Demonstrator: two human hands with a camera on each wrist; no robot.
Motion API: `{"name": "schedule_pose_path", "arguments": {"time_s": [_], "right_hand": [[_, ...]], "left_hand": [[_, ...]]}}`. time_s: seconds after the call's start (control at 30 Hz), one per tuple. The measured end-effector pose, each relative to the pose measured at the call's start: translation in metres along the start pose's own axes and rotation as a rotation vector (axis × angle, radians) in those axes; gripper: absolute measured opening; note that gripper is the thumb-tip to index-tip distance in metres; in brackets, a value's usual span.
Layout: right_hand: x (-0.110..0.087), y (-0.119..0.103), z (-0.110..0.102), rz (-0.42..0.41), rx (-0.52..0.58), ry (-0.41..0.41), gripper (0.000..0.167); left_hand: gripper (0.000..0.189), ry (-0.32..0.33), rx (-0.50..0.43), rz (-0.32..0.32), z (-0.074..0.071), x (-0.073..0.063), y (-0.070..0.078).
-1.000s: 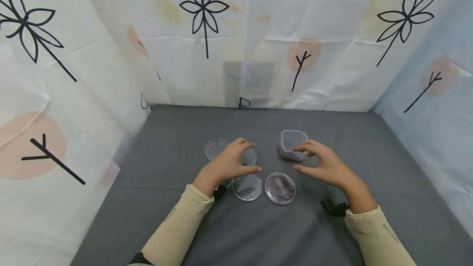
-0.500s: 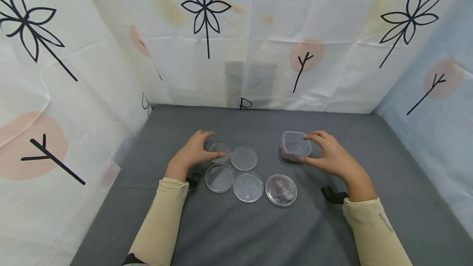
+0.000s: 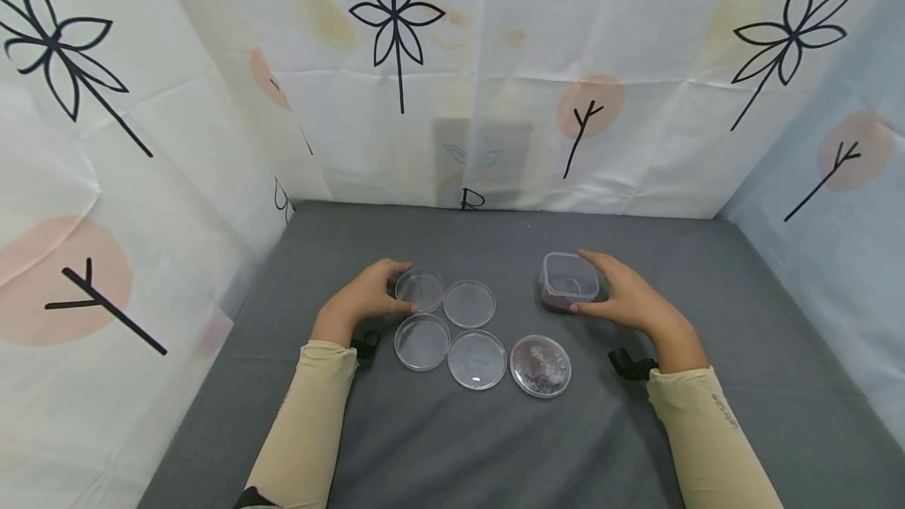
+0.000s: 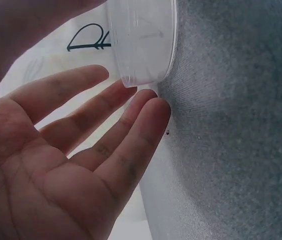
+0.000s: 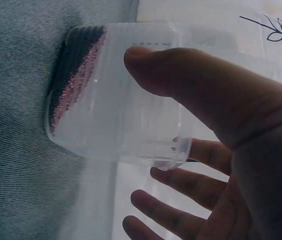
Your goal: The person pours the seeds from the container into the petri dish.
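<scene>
My left hand (image 3: 363, 295) spans the far-left clear petri dish (image 3: 420, 291), thumb at its near edge and fingers at its far edge. In the left wrist view the dish (image 4: 143, 42) stands between thumb and fingers, with a fingertip at its rim. On the right, my right hand (image 3: 628, 294) holds a clear plastic container (image 3: 569, 277) between thumb and index finger. Small dark pink grains (image 5: 76, 82) lie slanted at the container's bottom. The other fingers of that hand are spread behind it.
Three more clear petri dishes stand beside the held one: one at the back (image 3: 470, 304), one at front left (image 3: 422, 342), one at front middle (image 3: 477, 360). Right of these, another dish (image 3: 540, 366) holds pinkish-purple material. Printed cloth walls surround the grey tabletop (image 3: 452, 446).
My left hand has moved left from over the dishes to the far-left dish and closed around it. My right hand has come closer around the container, its fingers at the rim.
</scene>
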State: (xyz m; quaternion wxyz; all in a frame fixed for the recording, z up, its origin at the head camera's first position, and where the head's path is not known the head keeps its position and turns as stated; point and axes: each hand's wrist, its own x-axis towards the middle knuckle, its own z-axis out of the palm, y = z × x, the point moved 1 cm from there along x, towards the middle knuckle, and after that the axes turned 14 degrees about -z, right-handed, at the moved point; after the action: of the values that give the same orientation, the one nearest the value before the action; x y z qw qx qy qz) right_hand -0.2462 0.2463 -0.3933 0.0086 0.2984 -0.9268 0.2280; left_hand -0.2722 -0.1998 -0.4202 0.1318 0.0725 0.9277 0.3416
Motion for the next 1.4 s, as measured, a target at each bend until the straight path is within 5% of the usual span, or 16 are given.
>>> {"name": "schedule_pose_path", "arguments": {"time_s": [0.3,0.77,1.4], "right_hand": [[0.002,-0.002,-0.002,-0.012,0.007,0.008,0.092],[0.000,0.002,0.001,-0.007,0.032,-0.002,0.098],[-0.002,0.018,0.008,0.044,0.268,0.072,0.091]], "left_hand": [[0.088,-0.021,-0.002,0.043,0.001,0.003,0.000],[0.083,-0.039,0.022,0.003,0.003,0.002,0.003],[0.083,-0.051,0.013,-0.005,0.004,0.004,-0.003]]}}
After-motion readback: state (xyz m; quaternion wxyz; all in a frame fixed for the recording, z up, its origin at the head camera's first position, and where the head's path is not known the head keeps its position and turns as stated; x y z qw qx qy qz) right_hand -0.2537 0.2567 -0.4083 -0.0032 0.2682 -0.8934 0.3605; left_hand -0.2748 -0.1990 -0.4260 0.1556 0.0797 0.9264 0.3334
